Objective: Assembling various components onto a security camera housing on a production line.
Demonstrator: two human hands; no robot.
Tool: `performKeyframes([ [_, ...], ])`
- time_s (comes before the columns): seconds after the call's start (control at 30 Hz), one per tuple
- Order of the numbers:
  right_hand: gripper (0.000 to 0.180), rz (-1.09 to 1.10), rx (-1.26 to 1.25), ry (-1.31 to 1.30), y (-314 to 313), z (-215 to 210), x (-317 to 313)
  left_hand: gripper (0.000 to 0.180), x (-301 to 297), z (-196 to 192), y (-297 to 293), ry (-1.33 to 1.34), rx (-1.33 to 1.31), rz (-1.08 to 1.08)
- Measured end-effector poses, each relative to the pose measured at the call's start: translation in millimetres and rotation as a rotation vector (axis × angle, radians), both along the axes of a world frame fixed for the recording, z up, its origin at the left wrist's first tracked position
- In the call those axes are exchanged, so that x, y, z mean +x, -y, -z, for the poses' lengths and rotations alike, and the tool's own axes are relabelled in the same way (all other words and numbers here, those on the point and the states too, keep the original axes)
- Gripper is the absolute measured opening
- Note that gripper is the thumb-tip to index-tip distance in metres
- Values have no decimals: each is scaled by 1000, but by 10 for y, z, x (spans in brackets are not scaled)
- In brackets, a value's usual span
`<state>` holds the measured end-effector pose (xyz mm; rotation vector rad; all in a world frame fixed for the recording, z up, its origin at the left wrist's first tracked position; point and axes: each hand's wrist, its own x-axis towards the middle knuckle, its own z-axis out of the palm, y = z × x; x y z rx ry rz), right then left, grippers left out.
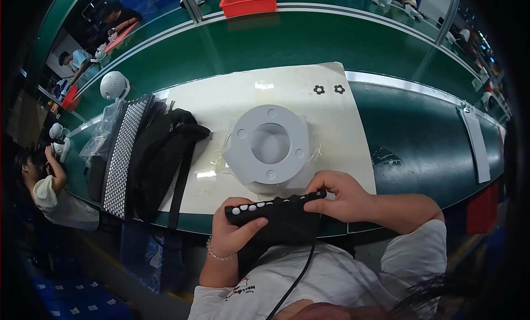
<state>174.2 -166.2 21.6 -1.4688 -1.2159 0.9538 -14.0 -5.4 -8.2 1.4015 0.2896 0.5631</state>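
Observation:
A black strip with a row of white round dots (253, 207) is stretched between my two hands at the table's near edge. My left hand (227, 230) grips its left end, thumb in front and fingers behind. At the other end, my right hand (340, 196) pinches the strip between thumb and fingers. White dots show along the left part; the right part looks mostly black. Just beyond the hands, a grey ring-shaped part (243, 159) with a round central opening lies on a pale board (215, 96). Neither hand touches the ring.
To the left lie a black bag (160, 149), a black panel covered in white dots (122, 154) and clear plastic wrap (99, 140). A white dome-shaped device (114, 85) stands behind them. Far off is a red bin (248, 3); at right, a pale strip (475, 146). Other people sit nearby.

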Motion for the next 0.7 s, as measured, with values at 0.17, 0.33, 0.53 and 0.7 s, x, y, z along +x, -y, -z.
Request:
performKeyframes([
  [0.17,23,159,16,-259,-48,-52,-50,29,4,98,-14,117,99,-88],
  [0.33,20,73,74,-34,-59,21,102,25,21,69,-21,137,239,-57],
  [0.53,22,94,364,241,-111,-36,21,24,24,95,-55,176,255,53],
  [0.7,32,50,263,203,-108,-67,-39,26,21,95,-73,178,304,98],
])
